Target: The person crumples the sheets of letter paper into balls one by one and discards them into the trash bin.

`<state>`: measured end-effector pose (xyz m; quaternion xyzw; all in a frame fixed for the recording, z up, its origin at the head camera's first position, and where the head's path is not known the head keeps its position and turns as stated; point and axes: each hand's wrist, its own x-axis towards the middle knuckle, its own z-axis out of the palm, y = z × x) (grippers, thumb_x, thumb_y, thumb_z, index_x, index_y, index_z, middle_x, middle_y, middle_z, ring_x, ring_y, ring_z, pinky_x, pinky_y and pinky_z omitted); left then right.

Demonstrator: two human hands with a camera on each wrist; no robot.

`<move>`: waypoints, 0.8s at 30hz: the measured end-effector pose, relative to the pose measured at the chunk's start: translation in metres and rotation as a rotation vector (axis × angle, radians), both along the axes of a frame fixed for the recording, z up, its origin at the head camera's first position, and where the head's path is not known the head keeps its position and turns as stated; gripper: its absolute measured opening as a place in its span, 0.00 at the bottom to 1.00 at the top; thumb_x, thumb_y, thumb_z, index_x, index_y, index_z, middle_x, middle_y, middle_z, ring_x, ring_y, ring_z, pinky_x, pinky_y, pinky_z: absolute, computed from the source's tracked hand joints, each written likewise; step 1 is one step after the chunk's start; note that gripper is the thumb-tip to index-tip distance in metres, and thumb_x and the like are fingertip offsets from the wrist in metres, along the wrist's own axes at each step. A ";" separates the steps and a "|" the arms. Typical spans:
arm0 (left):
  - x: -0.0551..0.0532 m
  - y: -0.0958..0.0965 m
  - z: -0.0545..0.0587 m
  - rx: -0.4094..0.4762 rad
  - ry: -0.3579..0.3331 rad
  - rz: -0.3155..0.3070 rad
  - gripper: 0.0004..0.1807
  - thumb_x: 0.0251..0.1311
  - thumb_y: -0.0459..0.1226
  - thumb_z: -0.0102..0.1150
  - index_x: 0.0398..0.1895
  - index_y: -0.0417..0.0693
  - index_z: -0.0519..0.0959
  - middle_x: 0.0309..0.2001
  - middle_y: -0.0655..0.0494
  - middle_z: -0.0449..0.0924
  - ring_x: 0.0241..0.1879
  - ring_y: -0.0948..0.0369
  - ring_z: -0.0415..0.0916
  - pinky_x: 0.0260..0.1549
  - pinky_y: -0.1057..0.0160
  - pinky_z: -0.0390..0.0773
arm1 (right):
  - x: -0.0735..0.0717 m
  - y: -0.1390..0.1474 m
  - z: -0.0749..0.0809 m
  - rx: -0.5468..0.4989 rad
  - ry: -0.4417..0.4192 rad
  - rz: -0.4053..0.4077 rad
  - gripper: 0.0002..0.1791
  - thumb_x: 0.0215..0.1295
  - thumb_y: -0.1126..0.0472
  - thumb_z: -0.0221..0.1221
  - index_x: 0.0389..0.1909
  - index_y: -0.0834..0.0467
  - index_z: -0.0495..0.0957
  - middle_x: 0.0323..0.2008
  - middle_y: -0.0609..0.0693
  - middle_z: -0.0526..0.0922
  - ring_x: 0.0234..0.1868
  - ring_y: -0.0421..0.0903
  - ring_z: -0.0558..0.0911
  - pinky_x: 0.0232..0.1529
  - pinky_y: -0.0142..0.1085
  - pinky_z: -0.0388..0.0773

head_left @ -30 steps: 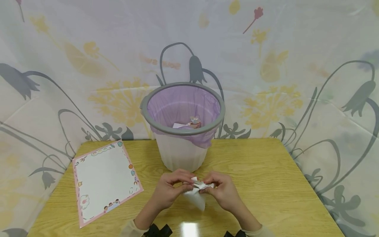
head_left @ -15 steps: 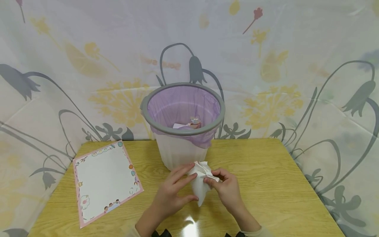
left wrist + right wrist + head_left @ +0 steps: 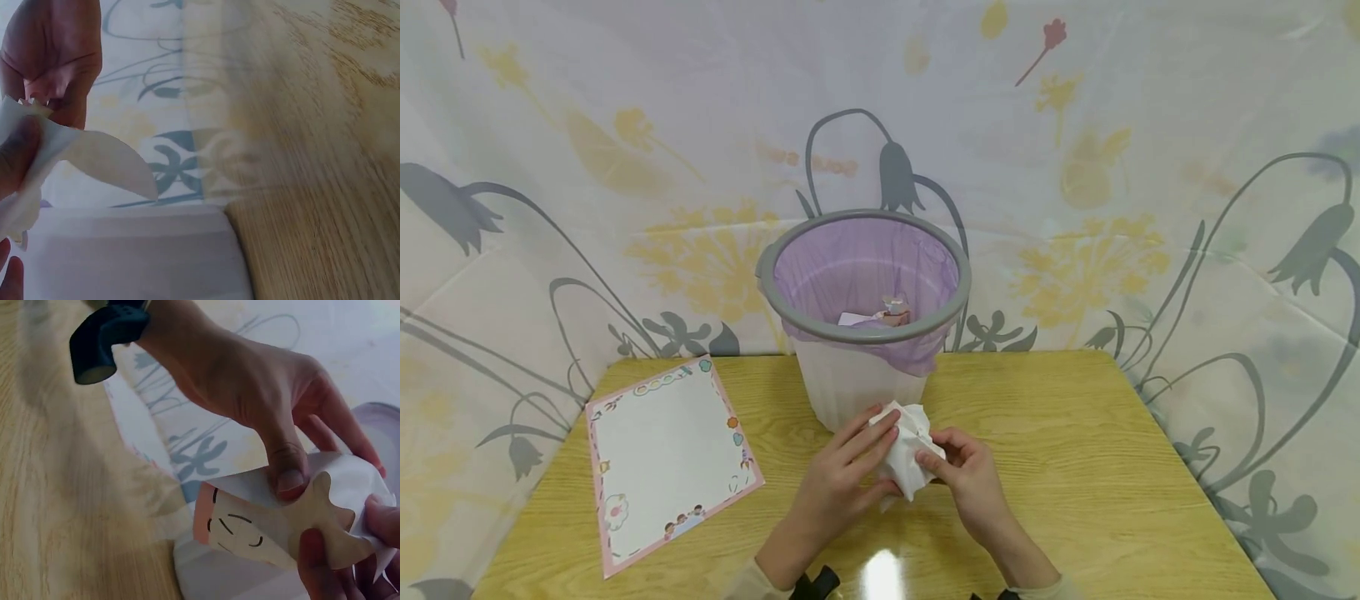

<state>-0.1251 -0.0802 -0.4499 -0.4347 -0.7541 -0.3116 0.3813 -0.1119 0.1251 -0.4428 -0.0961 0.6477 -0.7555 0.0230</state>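
A crumpled sheet of paper (image 3: 907, 454) is held between both hands in front of the wastebasket. My left hand (image 3: 835, 483) holds its left side, fingers laid over the paper and thumb below. At the right side, my right hand (image 3: 973, 483) pinches it between thumb and curled fingers. The right wrist view shows the left hand (image 3: 269, 394) with its thumb pressing the bunched paper (image 3: 250, 528), where a pink edge and black dashes show. In the left wrist view a loose flap of the paper (image 3: 119, 162) sticks out beside the right hand (image 3: 56, 44).
The white wastebasket (image 3: 850, 383) with a grey rim and purple liner stands just beyond the hands, some scraps (image 3: 891, 312) inside. A flat pink-bordered sheet (image 3: 673, 458) lies on the wooden table (image 3: 1075, 467) to the left. A printed cloth (image 3: 700, 167) hangs behind.
The left hand has loosened from its pinch near the middle and now lies spread along the paper's left side. The paper has been turned and crumpled into a wider bundle, a little nearer the wastebasket.
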 end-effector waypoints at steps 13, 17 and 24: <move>-0.013 0.003 -0.002 0.134 0.048 -0.098 0.22 0.43 0.28 0.73 0.47 0.33 0.84 0.51 0.44 0.84 0.52 0.46 0.80 0.53 0.58 0.78 | -0.003 0.002 -0.001 -0.109 -0.036 0.112 0.12 0.61 0.75 0.62 0.31 0.54 0.85 0.31 0.49 0.85 0.34 0.42 0.84 0.34 0.34 0.83; -0.017 0.000 -0.001 0.120 0.068 -0.126 0.16 0.47 0.29 0.74 0.42 0.36 0.86 0.48 0.46 0.85 0.49 0.47 0.82 0.50 0.58 0.80 | -0.003 0.001 -0.001 -0.100 -0.042 0.110 0.12 0.61 0.76 0.62 0.33 0.55 0.86 0.32 0.49 0.85 0.33 0.42 0.84 0.34 0.34 0.83; -0.023 -0.007 0.001 0.081 0.035 -0.148 0.14 0.40 0.26 0.76 0.35 0.39 0.87 0.44 0.49 0.87 0.44 0.50 0.83 0.48 0.60 0.81 | -0.005 0.008 0.000 -0.012 0.018 0.185 0.12 0.64 0.74 0.61 0.47 0.75 0.80 0.39 0.50 0.85 0.38 0.41 0.83 0.39 0.33 0.83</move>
